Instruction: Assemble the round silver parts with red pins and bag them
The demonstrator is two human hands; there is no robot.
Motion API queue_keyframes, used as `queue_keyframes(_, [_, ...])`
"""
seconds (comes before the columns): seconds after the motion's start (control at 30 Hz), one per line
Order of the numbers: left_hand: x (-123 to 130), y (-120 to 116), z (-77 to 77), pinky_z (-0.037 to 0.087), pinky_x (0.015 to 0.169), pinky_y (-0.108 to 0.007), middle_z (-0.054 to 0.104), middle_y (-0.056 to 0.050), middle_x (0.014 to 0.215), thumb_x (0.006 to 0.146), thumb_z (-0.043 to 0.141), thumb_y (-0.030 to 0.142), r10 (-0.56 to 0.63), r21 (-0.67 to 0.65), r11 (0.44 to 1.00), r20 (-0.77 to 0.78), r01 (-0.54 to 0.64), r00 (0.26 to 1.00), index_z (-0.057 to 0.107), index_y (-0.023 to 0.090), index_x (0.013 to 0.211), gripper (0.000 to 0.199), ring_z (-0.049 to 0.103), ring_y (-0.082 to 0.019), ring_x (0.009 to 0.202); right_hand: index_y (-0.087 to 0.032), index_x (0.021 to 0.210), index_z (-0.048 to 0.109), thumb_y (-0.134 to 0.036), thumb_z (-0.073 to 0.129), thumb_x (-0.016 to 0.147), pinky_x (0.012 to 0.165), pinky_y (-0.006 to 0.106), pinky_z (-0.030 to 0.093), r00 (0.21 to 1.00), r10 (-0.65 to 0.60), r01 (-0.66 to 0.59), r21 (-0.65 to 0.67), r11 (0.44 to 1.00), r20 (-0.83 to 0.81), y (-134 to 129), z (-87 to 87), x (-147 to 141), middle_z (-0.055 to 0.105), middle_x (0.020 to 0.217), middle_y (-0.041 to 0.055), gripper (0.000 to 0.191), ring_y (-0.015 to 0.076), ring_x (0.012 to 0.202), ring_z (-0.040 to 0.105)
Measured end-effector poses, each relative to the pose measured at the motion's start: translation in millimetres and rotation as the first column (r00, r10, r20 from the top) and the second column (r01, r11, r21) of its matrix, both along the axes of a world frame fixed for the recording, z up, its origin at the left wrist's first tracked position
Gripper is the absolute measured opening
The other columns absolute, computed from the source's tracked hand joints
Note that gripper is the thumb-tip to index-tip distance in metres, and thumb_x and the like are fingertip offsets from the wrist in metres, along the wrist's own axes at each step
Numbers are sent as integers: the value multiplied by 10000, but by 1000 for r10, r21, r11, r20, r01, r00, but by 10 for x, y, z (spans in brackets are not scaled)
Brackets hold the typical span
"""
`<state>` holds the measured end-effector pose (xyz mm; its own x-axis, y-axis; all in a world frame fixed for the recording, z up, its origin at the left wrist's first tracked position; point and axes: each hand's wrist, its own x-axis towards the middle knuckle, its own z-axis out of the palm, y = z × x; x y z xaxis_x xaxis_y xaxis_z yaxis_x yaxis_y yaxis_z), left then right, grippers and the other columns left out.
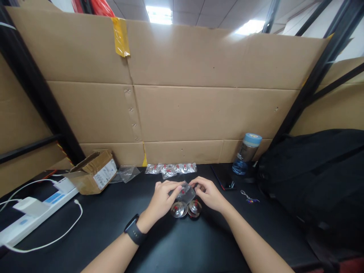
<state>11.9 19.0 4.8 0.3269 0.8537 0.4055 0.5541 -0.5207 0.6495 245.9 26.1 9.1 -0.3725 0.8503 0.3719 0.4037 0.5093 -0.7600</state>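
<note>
Between my two hands is a small clear plastic bag [186, 194] with something red showing in it. My left hand [166, 195] pinches the bag's left side, thumb and fingers together. At the upper right edge of the bag, the fingers of my right hand [207, 192] are closed on the plastic. Just below the bag lie shiny round metal discs with red centres, one pair at the left [178, 209] and another at the right [195, 207]. Behind my hands, several similar pieces in clear packets [170, 169] lie in a row.
An open cardboard box [95, 172] and an empty plastic bag [126, 173] are at left, near a white power strip [42, 208] with cables. A phone [223, 177], a water bottle [247, 153], a small charm [250, 198] and a black backpack [315, 185] occupy the right. Cardboard panels [184, 113] stand behind.
</note>
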Motion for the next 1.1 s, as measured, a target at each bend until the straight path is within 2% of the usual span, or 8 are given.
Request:
queue_keyframes(0.17, [-24,1,61,478,1004,-373,755,-27,1196,1005,523,416,-104,-18,994,149,107,983,756,338,1190,307,677,-241,1129,-217,1099,708,-372,598,961,616,245,463,1000,-7,8,-3,1000,5,-22,26,-14,668,974,54,235,149,743,609])
queue_keyframes(0.3, [-31,31,36,499,1036,-354,745,-59,1211,997,543,417,-170,-95,973,332,212,928,774,258,1154,321,675,-231,1145,-217,1033,722,-342,632,939,613,244,465,999,21,-22,6,1000,46,-32,18,-21,669,983,52,180,144,736,605])
queue_keyframes(0.53, [-43,92,-17,480,1080,-401,738,-88,1225,986,552,458,-136,-169,959,428,227,893,774,204,1145,373,660,-258,1179,-216,954,740,-245,641,915,611,241,452,996,25,-28,32,999,89,-15,-34,-13,654,882,28,110,138,712,595])
queue_keyframes(0.7, [-81,92,36,475,1074,-403,739,-95,1218,987,551,459,-109,-143,972,431,188,896,767,202,1164,380,664,-262,1167,-229,1034,717,-209,639,897,608,237,458,996,8,-11,27,1000,86,1,-37,-5,659,932,23,159,131,714,595])
queue_keyframes(0.8, [-208,153,120,463,1076,-397,738,-96,1217,978,566,461,-30,-74,995,460,72,888,767,200,1158,376,654,-260,1172,-235,1099,689,-200,641,884,611,240,465,997,-35,31,55,998,64,12,-41,7,649,996,31,223,131,735,603])
queue_keyframes(0.9, [-472,285,215,490,1013,-373,747,-102,1162,955,591,473,137,-6,987,568,-162,812,765,175,1136,389,665,-250,1105,-237,1131,671,-188,631,879,611,242,468,996,-67,63,74,995,50,24,-54,21,634,1026,40,261,136,760,612])
queue_keyframes(1.0, [-875,459,266,535,843,-312,744,-88,1091,924,617,464,331,-32,892,726,-451,603,743,161,1142,393,675,-190,887,-233,1129,668,-196,628,884,607,245,467,996,-66,63,68,996,57,27,-65,26,630,1025,43,251,133,749,608])
queue_keyframes(1.1, [-1351,615,228,499,627,-227,710,-27,906,865,654,336,464,-103,748,787,-655,407,675,177,1202,373,589,-105,627,-226,1113,669,-191,624,885,611,245,466,997,-54,50,57,997,64,22,-69,22,630,1030,45,234,134,759,614])
